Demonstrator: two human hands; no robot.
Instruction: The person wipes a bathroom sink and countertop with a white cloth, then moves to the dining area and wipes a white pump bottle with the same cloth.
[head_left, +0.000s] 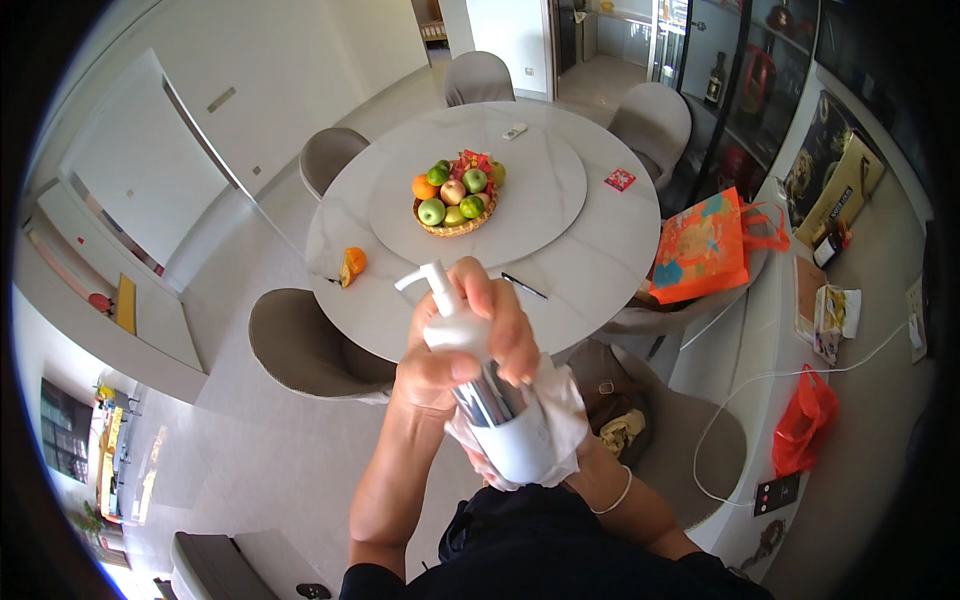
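A pump bottle (491, 420) with a white pump head, a shiny dark middle and a white lower part is held tilted in front of my body. My left hand (469, 330) grips its neck and shoulder, just under the pump. Around the lower part, a crumpled white tissue or cloth (559, 416) is pressed on by my right hand (480, 463), mostly hidden behind bottle and cloth; a white band circles that wrist. Beyond the hands, a black pen (523, 286) and a partly peeled orange (352, 264) lie on the round marble-patterned table (600, 247).
A wicker fruit basket (455, 225) stands on the table's raised round centre, with a remote control (515, 132) and red packet (620, 179) farther out. Several chairs surround the table. An orange bag (701, 247) rests on one. At right, a sideboard holds a red plastic bag (805, 424), phone (777, 494) and cable.
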